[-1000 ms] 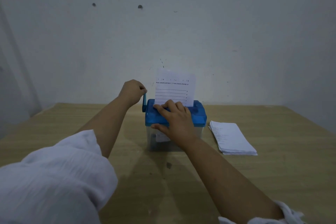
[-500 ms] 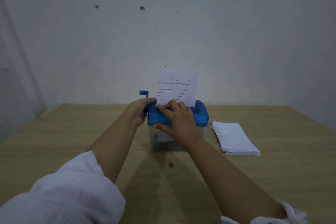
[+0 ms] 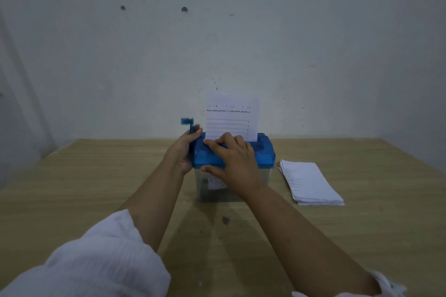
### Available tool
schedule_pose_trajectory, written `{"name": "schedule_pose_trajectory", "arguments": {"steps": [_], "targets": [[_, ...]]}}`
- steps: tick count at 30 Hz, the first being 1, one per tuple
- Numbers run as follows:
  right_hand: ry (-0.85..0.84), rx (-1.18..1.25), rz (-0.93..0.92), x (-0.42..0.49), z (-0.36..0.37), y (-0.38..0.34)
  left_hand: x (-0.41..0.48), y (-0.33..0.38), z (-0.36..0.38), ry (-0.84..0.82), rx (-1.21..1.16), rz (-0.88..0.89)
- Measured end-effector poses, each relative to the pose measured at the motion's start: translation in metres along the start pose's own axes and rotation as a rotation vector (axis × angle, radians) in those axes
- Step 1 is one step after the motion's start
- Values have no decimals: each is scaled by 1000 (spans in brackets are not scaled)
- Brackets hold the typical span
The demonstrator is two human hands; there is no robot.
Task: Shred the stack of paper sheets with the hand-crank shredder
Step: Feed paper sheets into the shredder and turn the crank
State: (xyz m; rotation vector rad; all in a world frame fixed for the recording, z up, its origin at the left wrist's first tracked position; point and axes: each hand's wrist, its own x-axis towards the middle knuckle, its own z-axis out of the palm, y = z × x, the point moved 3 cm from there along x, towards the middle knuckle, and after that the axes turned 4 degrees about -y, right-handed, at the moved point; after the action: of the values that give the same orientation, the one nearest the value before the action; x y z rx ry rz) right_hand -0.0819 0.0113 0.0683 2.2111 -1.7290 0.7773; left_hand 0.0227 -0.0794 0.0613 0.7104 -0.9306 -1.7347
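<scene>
One thin white paper sheet (image 3: 231, 116), probably limp, stands in the blue-lidded plastic shredder (image 3: 263, 154); right hand (image 3: 237, 164) presses flat-fingered, left hand (image 3: 179, 154) fingers clamp the blue crank (image 3: 190, 126).

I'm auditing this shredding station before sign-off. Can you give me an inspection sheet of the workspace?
Surface: wooden table, with a small dark spot in front of the shredder.
Job's things: hand-crank shredder, blue top on a clear bin; one sheet upright in its slot; paper stack lying flat to its right, apart from it.
Clutter: nothing seen.
Hands: right hand rests flat on the shredder's top; left hand is at the crank, grip unclear.
Cables: nothing seen.
Surroundings: pale wall with small marks.
</scene>
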Motion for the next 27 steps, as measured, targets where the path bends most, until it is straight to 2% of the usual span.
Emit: {"name": "schedule_pose_trajectory", "arguments": {"steps": [7,10,13,15,17,19,21,23,27], "targets": [[-17,-5,9,0,1,1,-3,3,3,16,49,146],[-12,-8,3,1,1,2,-6,1,-3,57,168,211],[-16,-8,-5,0,0,3,-15,8,-6,197,457,211],[-16,-8,-7,-1,0,3,-23,30,-7,316,744,381],[14,-28,-28,-2,1,4,-26,54,-2,249,1146,553],[1,-38,-37,-2,1,4,-19,69,2,94,1455,474],[-42,-30,-32,-2,0,4,-14,80,6,43,1712,350],[-38,-14,-16,-3,-2,4,-14,87,15,25,1875,342],[-49,-26,5,-1,-2,5,-23,95,25,10,1940,359]]}}
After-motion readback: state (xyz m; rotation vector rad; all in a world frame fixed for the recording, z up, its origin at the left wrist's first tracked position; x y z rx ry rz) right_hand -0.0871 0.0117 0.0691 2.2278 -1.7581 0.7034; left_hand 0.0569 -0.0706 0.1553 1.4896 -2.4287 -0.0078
